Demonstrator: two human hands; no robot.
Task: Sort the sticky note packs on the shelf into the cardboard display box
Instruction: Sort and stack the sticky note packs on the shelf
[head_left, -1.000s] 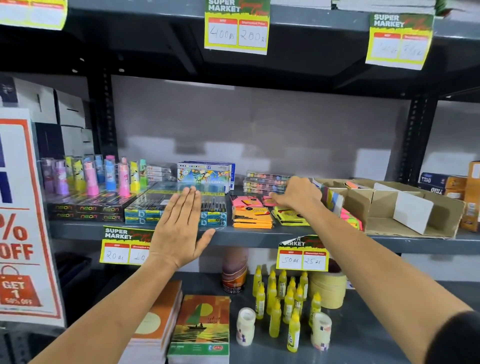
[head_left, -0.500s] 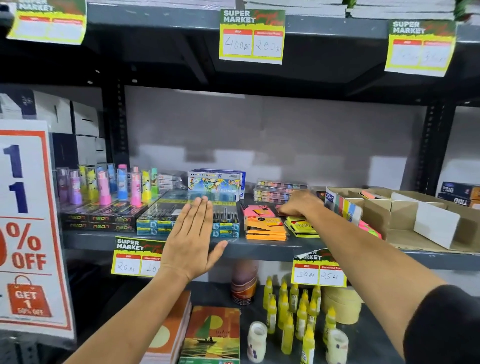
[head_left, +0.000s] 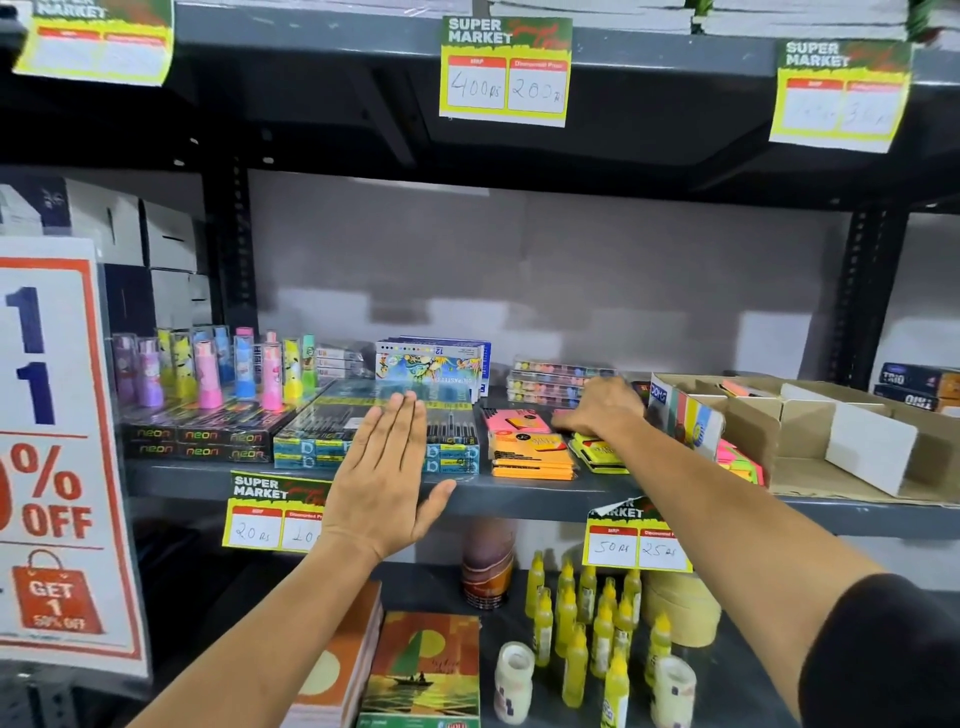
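Note:
Sticky note packs lie on the middle shelf: a pink pack (head_left: 517, 420) on an orange stack (head_left: 532, 454), and a yellow pack (head_left: 600, 453) to their right. My right hand (head_left: 605, 410) rests palm down on the packs behind the yellow one, fingers curled over a pink pack; what it grips is hidden. The cardboard display box (head_left: 810, 431) stands to the right, with pink and yellow packs (head_left: 737, 462) in its front left compartment. My left hand (head_left: 387, 478) hovers flat and open in front of the pen boxes, holding nothing.
Pen boxes (head_left: 332, 436) and neon boxes (head_left: 197, 441) fill the shelf's left, with coloured tubes (head_left: 208, 374) behind. Crayon boxes (head_left: 431, 366) stand at the back. Glue bottles (head_left: 587, 618), tape rolls and notebooks (head_left: 421, 670) sit on the lower shelf. A sale sign (head_left: 52, 457) hangs left.
My right hand has drawn back left from the display box's edge and lowered onto the packs on the shelf. The left hand has stayed flat and open.

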